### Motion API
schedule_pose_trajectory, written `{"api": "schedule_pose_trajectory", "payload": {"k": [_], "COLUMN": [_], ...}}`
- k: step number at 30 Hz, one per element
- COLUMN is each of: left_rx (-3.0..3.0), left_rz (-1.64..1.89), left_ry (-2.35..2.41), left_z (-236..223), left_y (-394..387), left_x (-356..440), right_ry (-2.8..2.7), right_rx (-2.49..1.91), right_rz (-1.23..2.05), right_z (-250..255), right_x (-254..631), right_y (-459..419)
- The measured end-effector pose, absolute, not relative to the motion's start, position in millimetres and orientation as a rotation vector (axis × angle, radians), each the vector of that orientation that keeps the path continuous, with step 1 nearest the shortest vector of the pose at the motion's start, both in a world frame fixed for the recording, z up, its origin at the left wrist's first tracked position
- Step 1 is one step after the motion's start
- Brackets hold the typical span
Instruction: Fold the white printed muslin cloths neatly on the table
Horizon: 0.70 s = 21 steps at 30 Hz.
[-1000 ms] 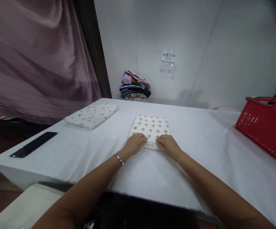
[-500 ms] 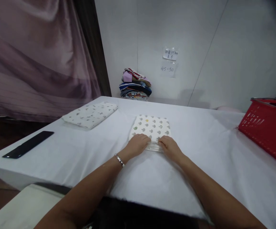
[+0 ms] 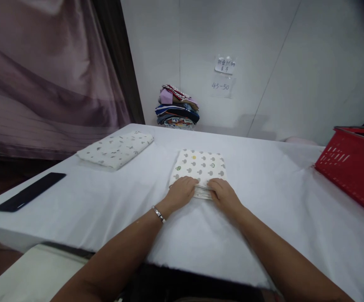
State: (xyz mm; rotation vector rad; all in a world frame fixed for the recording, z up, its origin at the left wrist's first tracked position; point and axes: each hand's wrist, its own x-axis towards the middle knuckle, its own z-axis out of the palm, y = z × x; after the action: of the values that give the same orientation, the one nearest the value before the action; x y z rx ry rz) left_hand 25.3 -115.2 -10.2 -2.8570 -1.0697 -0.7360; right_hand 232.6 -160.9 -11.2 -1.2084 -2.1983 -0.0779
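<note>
Two bare hands work at the near edge of a small white cloth printed with grey, green and yellow motifs, which lies near the middle of a white-covered counter. The cloth is already folded into a compact, roughly four-sided bundle, its top lying mostly flat; several layers show between the hands along the near side, where the edges do not look fully flush, the one part that seems less than finished. Both forearms reach in from the near side and angle toward each other, elbows wide, palms turned down. The left hand, below a silvery bracelet, is partly closed, its fingers curled over the near left corner of the bundle, the thumb hard to make out. The right hand mirrors it at the near right, nearly closed, with thumb and fingers pinching the edge. A short gap separates the two. A second cloth, pale with scattered dark figures, lies folded flat and wider toward the far left, near a dark flat strip. A red basket stands at right, and a pile of fabrics rises beyond the far edge, against the wall.
</note>
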Motion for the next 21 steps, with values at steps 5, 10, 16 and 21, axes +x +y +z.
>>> {"api": "schedule_pose_trajectory", "payload": {"k": [5, 10, 16, 21], "left_rx": [-2.839, -2.834, -2.847, -2.847], "left_rz": [-0.718, -0.668, -0.696, -0.752], "left_ry": [-1.094, -1.048, -1.043, -0.991], "left_z": [-9.5, -9.2, -9.7, -10.4], "left_y": [-117.6, -118.2, -118.2, -118.4], "left_x": [26.9, 26.3, 25.7, 25.1], "right_ry": [-2.182, -2.205, -2.196, -2.204], "right_rx": [-1.203, -1.256, -1.298, -1.295], "right_rz": [-0.155, -0.173, -0.201, -0.222], "right_z": [-12.6, -13.1, -15.4, -17.6], "right_x": [233.8, 234.2, 234.6, 234.9], "right_y": [-162.0, -163.4, -162.4, -162.1]}}
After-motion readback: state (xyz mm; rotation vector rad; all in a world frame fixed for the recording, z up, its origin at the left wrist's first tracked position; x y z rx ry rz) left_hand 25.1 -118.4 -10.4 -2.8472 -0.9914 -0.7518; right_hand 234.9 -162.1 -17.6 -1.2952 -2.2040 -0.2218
